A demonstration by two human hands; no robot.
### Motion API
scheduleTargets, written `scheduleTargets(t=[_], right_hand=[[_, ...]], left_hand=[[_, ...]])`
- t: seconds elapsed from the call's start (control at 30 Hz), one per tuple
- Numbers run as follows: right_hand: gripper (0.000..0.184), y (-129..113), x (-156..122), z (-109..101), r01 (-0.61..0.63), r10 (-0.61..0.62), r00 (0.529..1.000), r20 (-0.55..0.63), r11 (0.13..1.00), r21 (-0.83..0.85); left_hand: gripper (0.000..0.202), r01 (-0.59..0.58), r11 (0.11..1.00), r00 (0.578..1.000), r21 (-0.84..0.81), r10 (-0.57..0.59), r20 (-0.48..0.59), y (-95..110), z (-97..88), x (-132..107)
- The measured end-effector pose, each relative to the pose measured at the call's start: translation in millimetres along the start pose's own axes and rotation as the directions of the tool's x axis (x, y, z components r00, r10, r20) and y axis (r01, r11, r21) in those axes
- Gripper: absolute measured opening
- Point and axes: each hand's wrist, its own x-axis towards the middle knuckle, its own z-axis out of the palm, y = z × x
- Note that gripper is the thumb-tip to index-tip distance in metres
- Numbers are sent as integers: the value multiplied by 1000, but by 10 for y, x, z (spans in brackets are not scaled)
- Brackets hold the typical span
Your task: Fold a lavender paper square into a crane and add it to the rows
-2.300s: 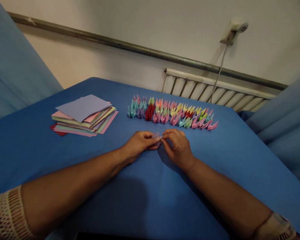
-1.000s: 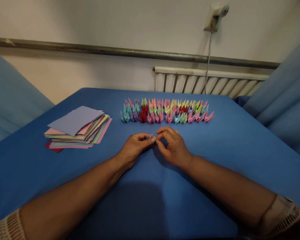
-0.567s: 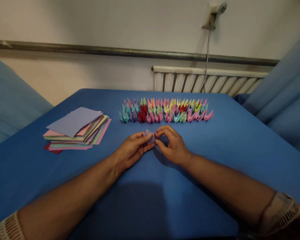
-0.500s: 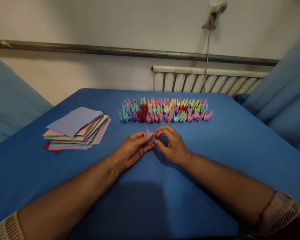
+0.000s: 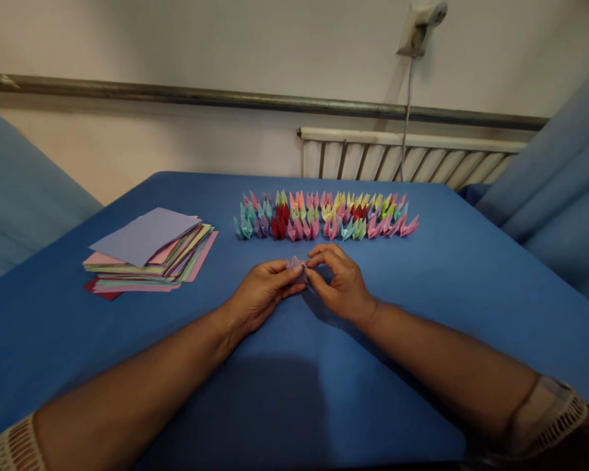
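A small lavender folded paper piece (image 5: 297, 265) is held between my two hands over the middle of the table. My left hand (image 5: 269, 286) pinches it from the left, thumb on the near side and fingers behind. From the right, my right hand (image 5: 341, 282) pinches its right edge between thumb and index finger. Much of the paper is hidden by the fingers. Just beyond the hands, folded paper cranes (image 5: 304, 227) in pink, red, yellow, green, teal and purple stand in several rows.
On the left lies an uneven stack of coloured paper sheets (image 5: 147, 235), lavender on top. A blue cloth (image 5: 402, 373) covers the table. Behind it are a radiator (image 5: 363, 137), a wall pipe (image 5: 226, 99) and a socket with a cord (image 5: 415, 36). Blue curtains (image 5: 564, 157) hang at both sides.
The lavender paper and my left fingertips have shifted slightly right. My right hand keeps its pinch at the paper's edge with almost no movement.
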Motion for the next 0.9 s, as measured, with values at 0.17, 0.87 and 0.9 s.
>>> scheduleTargets(t=[0.17,0.87,0.9], right_hand=[[6,20,10,3,-3,3,1000,-4,1000,-17],[29,10,65,52,-626,515,757,403,394,673],[29,22,64,50,-635,514,749,419,374,676]], left_hand=[[21,-24,998,1000,63,23,10,-8,4,2],[19,-312,778,917,546,397,-42,39,35,-55],[19,-315,772,915,553,401,-39,39,36,-58]])
